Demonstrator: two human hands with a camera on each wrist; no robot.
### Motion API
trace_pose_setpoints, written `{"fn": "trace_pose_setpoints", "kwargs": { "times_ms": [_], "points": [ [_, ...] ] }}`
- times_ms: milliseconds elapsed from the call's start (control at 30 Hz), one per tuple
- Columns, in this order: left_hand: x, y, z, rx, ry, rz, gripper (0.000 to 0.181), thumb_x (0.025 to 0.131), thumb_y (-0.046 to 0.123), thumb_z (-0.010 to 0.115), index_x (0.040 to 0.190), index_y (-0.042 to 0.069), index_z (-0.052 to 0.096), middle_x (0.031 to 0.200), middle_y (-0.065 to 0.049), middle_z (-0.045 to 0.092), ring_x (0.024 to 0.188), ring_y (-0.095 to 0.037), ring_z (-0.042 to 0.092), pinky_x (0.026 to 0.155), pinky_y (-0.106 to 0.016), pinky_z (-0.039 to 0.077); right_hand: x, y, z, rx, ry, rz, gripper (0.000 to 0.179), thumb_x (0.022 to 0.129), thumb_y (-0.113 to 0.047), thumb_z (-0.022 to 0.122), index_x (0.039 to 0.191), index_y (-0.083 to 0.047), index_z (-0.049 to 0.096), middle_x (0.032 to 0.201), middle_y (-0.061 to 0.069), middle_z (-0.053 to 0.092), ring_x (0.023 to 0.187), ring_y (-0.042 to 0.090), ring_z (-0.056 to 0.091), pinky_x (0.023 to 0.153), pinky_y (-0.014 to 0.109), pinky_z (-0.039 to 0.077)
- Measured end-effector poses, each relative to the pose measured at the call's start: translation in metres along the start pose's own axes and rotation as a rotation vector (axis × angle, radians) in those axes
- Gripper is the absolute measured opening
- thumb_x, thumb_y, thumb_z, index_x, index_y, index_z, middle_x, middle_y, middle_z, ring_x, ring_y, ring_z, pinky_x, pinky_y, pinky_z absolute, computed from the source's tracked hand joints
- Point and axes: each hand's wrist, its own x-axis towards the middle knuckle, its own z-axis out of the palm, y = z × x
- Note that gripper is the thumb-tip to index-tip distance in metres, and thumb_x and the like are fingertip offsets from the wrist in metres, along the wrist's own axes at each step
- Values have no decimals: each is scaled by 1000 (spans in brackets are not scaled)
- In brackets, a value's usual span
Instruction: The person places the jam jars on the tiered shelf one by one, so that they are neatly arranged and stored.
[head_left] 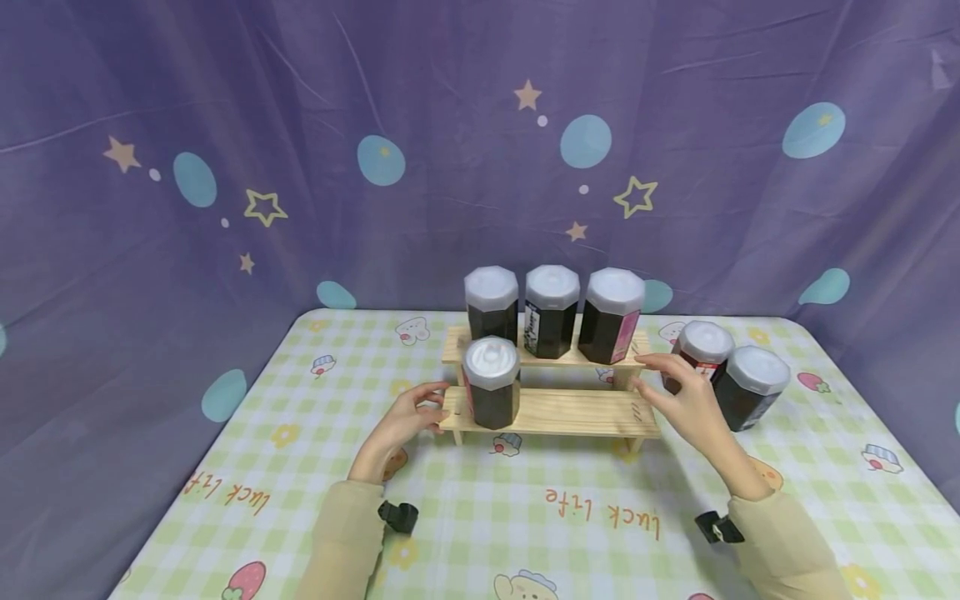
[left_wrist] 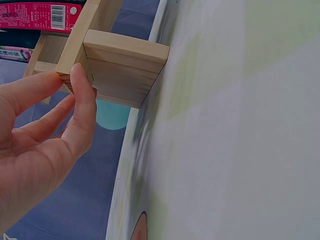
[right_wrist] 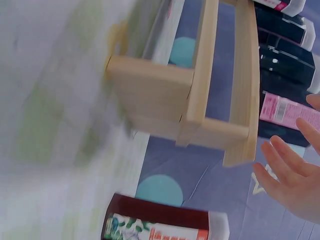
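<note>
A two-step wooden rack (head_left: 585, 411) stands on the table. My left hand (head_left: 401, 421) pinches the left end of its lower board; the left wrist view shows thumb and fingertips at the board's corner (left_wrist: 80, 45). One dark jar with a whitish lid (head_left: 493, 392) sits on the lower step, near that hand. On the upper step stand a left jar (head_left: 492, 321), a middle jar (head_left: 552, 327) and a right jar with a pink label (head_left: 609, 333). Beside the rack's right end, my right hand (head_left: 690, 408) holds nothing, its fingers loosely bent near the pink-labelled jar.
Two more jars stand on the table right of the rack: a red-labelled jar (head_left: 705, 343) and, nearer, a dark jar (head_left: 752, 387), both close behind my right hand. A checked tablecloth (head_left: 480, 517) covers the table. A purple curtain (head_left: 465, 50) hangs behind it.
</note>
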Motion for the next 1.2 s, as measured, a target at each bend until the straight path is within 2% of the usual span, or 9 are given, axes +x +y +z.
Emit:
{"fn": "trace_pose_setpoints", "kwargs": {
  "times_ms": [133,233,367,433,600,700,1033,1133,1200],
  "points": [
    [0,0,0,3,1,2,51,83,-2,55,130,-4,38,109,-23,41,67,-14,56,65,-33,55,-1,7,-5,-39,25,-31,30,69,3,70,98,-1,65,96,11,61,82,-1,48,67,6,38],
    [0,0,0,3,3,-1,51,82,-2,56,130,-5,38,109,-23,42,67,-14,56,65,-33,55,-3,13,-9,-63,22,-22,29,71,-1,69,100,-2,65,98,11,61,83,10,52,70,19,41],
    [0,1,0,-3,-1,-6,51,83,-3,55,130,-5,37,110,-23,42,67,-14,56,66,-34,55,-12,53,-6,-30,44,-39,30,76,-13,68,106,-13,64,104,0,60,82,10,52,63,26,43],
    [-4,7,2,-2,-6,-9,51,83,-4,54,130,-7,36,110,-24,42,67,-14,56,66,-35,55,-14,56,-9,-46,43,-25,30,77,-12,68,106,-12,64,105,1,59,82,10,51,61,27,43],
    [-13,23,5,6,-12,-13,50,82,-7,52,130,-9,35,109,-26,41,67,-15,56,69,-40,54,-11,25,-28,-140,13,52,29,75,-5,68,103,0,62,104,17,56,88,28,52,66,36,43],
    [-14,24,5,5,-16,-11,50,82,-7,51,130,-9,35,109,-26,41,67,-15,55,70,-41,54,-13,28,-32,-142,37,53,28,76,-6,68,103,0,62,105,18,55,94,35,50,77,32,42],
    [-13,24,5,6,-18,-5,50,83,-7,51,130,-10,34,109,-26,41,68,-14,55,68,-37,55,-29,87,-34,-59,96,96,32,78,-21,68,110,-18,63,116,5,53,112,19,45,100,37,34],
    [-13,25,5,7,-18,-3,51,83,-7,52,130,-11,34,110,-27,41,69,-14,56,69,-38,55,-27,80,-44,-82,47,158,33,80,-24,65,112,-17,61,117,13,49,111,31,43,90,52,35],
    [-14,25,5,8,-19,-3,51,83,-7,52,130,-11,34,110,-27,41,69,-14,56,69,-39,54,-29,81,-48,-114,41,201,34,81,-26,64,114,-21,60,120,12,48,113,28,42,89,51,36]
  ]
}}
